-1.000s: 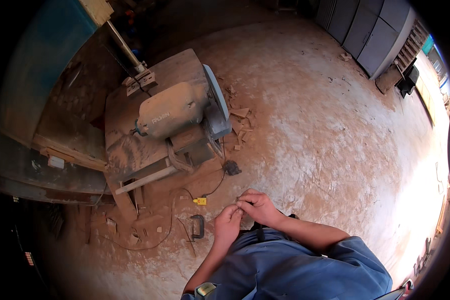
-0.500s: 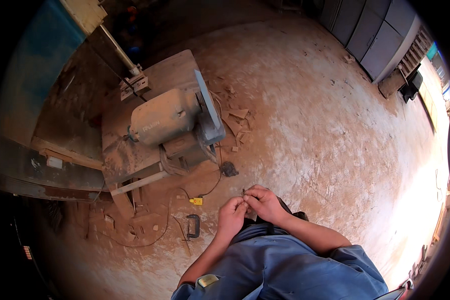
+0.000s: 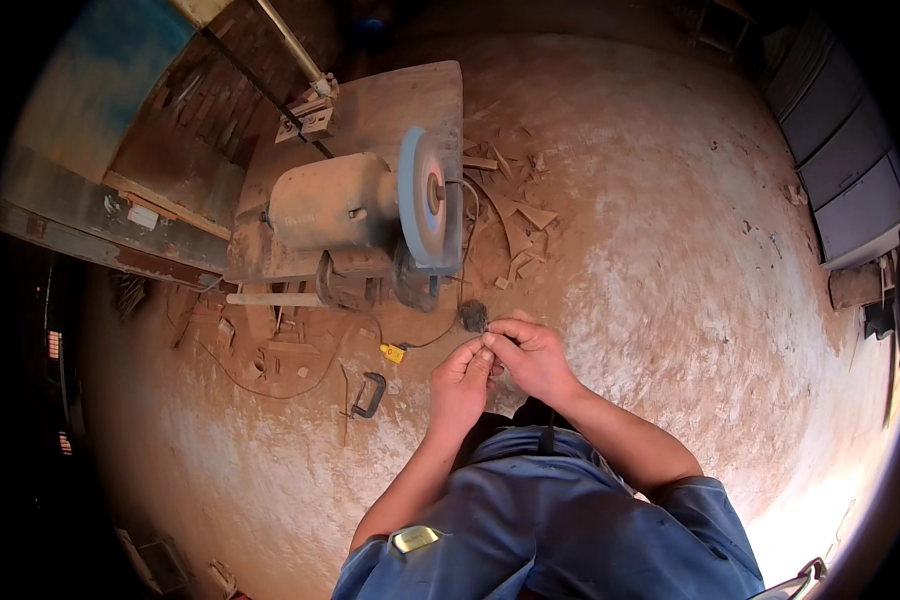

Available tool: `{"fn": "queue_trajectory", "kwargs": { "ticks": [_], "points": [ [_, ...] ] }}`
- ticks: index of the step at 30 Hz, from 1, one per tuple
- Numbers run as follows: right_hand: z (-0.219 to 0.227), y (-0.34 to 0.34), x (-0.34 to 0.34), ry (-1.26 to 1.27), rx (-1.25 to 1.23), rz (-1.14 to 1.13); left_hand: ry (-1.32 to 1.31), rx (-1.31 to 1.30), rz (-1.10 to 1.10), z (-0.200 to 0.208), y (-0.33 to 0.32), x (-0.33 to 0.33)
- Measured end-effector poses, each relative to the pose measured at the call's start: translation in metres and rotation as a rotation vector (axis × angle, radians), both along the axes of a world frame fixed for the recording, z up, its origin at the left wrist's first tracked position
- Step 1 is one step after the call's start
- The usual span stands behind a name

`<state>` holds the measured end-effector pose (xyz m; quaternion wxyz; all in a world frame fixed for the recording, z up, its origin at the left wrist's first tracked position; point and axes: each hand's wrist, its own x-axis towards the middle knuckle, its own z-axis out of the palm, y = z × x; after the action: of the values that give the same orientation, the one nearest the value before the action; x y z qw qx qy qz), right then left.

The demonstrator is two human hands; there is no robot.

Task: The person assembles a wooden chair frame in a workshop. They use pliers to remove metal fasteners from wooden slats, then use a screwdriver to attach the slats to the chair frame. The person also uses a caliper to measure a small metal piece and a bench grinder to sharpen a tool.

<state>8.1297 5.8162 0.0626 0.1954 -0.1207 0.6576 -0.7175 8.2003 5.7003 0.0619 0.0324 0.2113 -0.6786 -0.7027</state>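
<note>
My left hand point(image 3: 462, 385) and my right hand point(image 3: 532, 358) meet in front of my waist, thumbs and fingertips pinched together. Something small and dark shows at the fingertips, too tiny to name. Beyond them, on a low dusty table point(image 3: 420, 95), sits a bench grinder motor point(image 3: 330, 205) with a round blue-rimmed grinding wheel point(image 3: 417, 200) on its right end. My hands are apart from the grinder, nearer to me. A dark round lump point(image 3: 473, 316) lies on the floor just past my fingertips.
A yellow switch box point(image 3: 392, 353) on a cable and a black C-clamp point(image 3: 370, 395) lie on the floor to the left. Broken wood scraps point(image 3: 520, 225) are heaped right of the table. Grey cabinets point(image 3: 835, 150) stand at the far right.
My view has turned to the right, so the grinder wheel's flat face now shows. My hands stay pinched together and appear slightly higher in the picture.
</note>
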Motion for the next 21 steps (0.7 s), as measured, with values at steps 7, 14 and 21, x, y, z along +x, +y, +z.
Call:
{"fn": "queue_trajectory", "kwargs": {
  "ticks": [7,14,21],
  "points": [
    [-0.007,-0.016,-0.011,-0.07,-0.102,0.057,0.014,0.047,0.07,0.0,-0.012,-0.007],
    [-0.011,-0.046,-0.005,-0.026,-0.054,-0.027,0.009,0.022,0.036,0.002,-0.041,-0.012],
    [-0.013,-0.057,-0.006,0.111,0.018,-0.088,0.028,0.039,-0.004,-0.007,-0.055,-0.017]
  ]
}}
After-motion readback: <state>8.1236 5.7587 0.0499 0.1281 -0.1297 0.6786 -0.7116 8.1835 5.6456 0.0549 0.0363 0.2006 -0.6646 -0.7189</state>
